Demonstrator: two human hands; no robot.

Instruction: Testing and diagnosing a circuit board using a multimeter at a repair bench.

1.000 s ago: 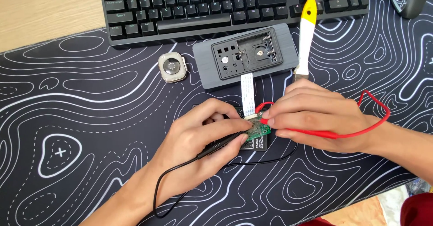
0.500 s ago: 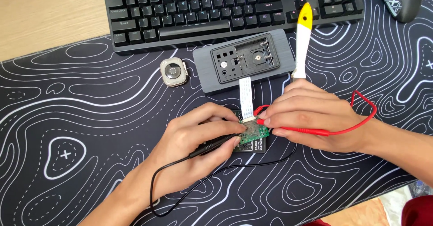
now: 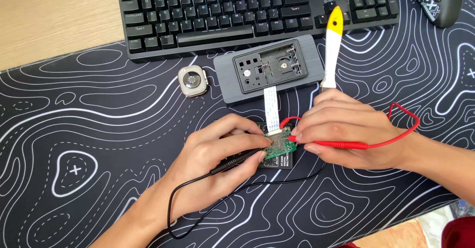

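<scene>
On the patterned desk mat (image 3: pixel 74 129), green circuit board (image 3: pixel 277 146) is probed: black probe (image 3: pixel 237 161) pinched by left hand (image 3: pixel 217 154), red probe (image 3: pixel 326 142) pinched by right hand (image 3: pixel 346 134)

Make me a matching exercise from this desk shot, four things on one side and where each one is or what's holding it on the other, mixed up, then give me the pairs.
Things:
1. red probe
2. black probe
3. watch body
4. yellow-tipped tool

Places:
A. lies alone on the mat, left of the grey case
B. held in the left hand
C. lies across the keyboard edge and grey case
D. held in the right hand

Pairs: 1-D, 2-B, 3-A, 4-C
</scene>
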